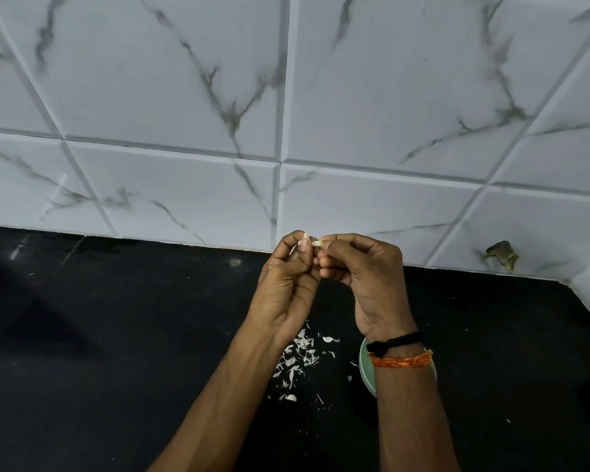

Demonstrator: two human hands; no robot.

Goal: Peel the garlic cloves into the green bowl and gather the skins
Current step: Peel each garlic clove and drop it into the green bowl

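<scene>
the right forearm, with a black thread (397, 342) and an orange thread (402, 360) at the wrist, covers most of the green bowl (367, 369) below the right hand (365, 277). both it and the left hand (288, 284) pinch one garlic clove (312, 242) at their fingertips. loose skins (298, 359) lie on the black counter (116, 335) beneath the left wrist

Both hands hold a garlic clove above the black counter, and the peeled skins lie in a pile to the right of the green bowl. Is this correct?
Not quite. In the head view the skins lie left of the green bowl, not right. The rest stands: left hand and right hand hold the garlic clove above the black counter.
</scene>
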